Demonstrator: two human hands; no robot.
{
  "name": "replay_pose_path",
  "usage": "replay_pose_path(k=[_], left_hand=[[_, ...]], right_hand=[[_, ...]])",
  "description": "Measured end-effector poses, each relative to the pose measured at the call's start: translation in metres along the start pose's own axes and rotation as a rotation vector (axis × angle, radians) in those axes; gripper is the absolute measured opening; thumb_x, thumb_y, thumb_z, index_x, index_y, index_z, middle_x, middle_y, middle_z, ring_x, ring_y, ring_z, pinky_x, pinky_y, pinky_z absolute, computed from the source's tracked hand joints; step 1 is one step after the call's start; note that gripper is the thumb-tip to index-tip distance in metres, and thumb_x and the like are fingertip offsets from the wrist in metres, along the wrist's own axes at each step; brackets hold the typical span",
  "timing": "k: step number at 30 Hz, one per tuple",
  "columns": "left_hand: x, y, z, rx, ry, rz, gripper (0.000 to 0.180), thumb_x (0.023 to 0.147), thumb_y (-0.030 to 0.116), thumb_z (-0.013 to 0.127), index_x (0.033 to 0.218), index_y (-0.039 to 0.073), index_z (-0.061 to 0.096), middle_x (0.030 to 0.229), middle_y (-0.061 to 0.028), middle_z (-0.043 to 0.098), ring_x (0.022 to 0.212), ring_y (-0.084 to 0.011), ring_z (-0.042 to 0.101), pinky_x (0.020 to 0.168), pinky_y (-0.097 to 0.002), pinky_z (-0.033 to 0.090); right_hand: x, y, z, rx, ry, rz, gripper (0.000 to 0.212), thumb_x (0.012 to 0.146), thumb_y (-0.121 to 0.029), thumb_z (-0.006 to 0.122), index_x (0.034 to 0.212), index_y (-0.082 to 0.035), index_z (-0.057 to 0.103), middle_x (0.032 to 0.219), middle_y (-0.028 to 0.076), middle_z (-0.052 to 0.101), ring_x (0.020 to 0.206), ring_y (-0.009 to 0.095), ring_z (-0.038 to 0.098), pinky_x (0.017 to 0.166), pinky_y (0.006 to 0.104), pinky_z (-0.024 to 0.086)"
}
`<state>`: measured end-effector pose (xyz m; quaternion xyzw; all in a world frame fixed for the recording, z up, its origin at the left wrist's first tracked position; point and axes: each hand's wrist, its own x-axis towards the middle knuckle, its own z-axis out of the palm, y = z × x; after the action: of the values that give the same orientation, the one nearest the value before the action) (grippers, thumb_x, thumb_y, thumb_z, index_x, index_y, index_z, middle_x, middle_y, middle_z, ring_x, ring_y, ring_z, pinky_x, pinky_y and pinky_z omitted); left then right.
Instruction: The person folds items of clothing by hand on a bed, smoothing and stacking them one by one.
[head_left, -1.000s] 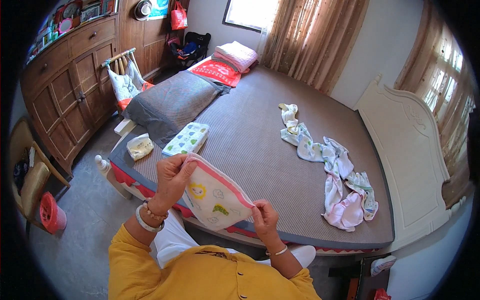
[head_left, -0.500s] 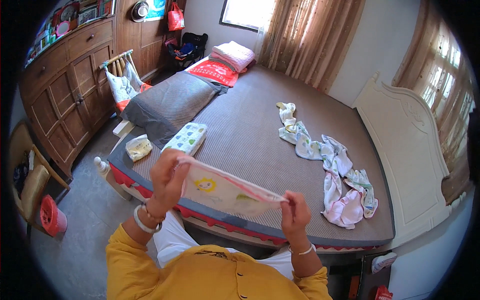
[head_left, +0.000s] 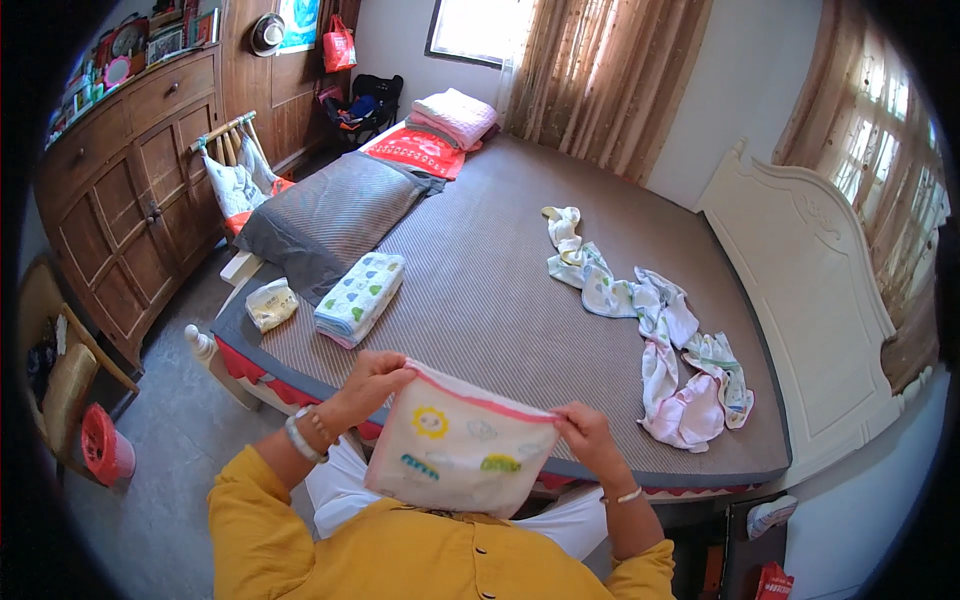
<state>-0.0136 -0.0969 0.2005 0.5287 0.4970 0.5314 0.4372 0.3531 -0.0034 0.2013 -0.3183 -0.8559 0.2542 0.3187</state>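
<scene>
Between my two hands hangs a small white cloth (head_left: 462,447) with a pink edge, printed with a yellow sun and little coloured pictures. My left hand (head_left: 378,385) is closed on its upper left corner. The upper right corner is pinched in my right hand (head_left: 588,432). The pink edge is stretched between the hands, and the lower part drops toward my lap. Beyond my left hand, a folded printed blanket (head_left: 360,298) lies on the bed, with a small pale yellow packet (head_left: 271,304) to its left.
Several crumpled baby cloths (head_left: 655,320) trail across the right of the bed (head_left: 470,240). A grey pillow (head_left: 335,215) and a folded pink quilt (head_left: 455,117) lie farther off. A red bin (head_left: 107,445) and a chair (head_left: 75,390) stand on the floor at left.
The cloth has been lowered and spread; its printed face now hangs toward me. My left hand has moved down and right, and my right hand slightly lower. The view has shifted slightly.
</scene>
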Motion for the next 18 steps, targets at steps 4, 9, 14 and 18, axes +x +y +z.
replay_pose_path(k=[4,9,14,18], left_hand=[[0.061,-0.01,0.014,0.114,0.011,0.059,0.021,0.095,0.018,0.061,0.097,-0.001,0.07,0.085,0.0021,0.064,0.078,-0.0061,0.057,0.069,-0.0232,0.048],[0.122,0.008,0.018,0.179,0.088,0.385,0.017,0.095,0.011,0.064,0.107,-0.001,0.067,0.095,-0.0053,0.069,0.085,-0.0129,0.063,0.077,-0.0255,0.051],[0.106,-0.044,0.019,0.511,0.1,0.54,0.014,0.093,0.009,0.065,0.104,0.0,0.067,0.096,-0.0112,0.068,0.091,-0.0227,0.065,0.08,-0.0322,0.052],[0.05,-0.121,0.019,0.576,-0.036,0.298,0.014,0.088,0.005,0.066,0.102,0.001,0.066,0.096,-0.014,0.067,0.093,-0.029,0.066,0.083,-0.0366,0.052]], right_hand=[[0.038,0.028,-0.007,-0.052,0.231,0.157,0.009,0.09,-0.004,0.063,0.094,0.002,0.068,0.078,0.014,0.063,0.067,0.024,0.061,0.061,0.0336,0.047],[0.076,0.04,-0.043,-0.336,0.514,-0.207,0.013,0.086,0.001,0.064,0.098,0.0,0.066,0.086,0.017,0.063,0.075,0.034,0.063,0.065,0.0393,0.049],[0.034,0.07,0.003,-0.415,0.402,-0.185,0.015,0.082,0.002,0.062,0.097,-0.002,0.062,0.088,0.017,0.059,0.08,0.037,0.061,0.068,0.0453,0.05],[-0.038,0.09,0.065,-0.389,0.079,-0.063,0.011,0.083,-0.002,0.062,0.094,-0.003,0.063,0.086,0.016,0.059,0.082,0.036,0.061,0.069,0.0447,0.051]])
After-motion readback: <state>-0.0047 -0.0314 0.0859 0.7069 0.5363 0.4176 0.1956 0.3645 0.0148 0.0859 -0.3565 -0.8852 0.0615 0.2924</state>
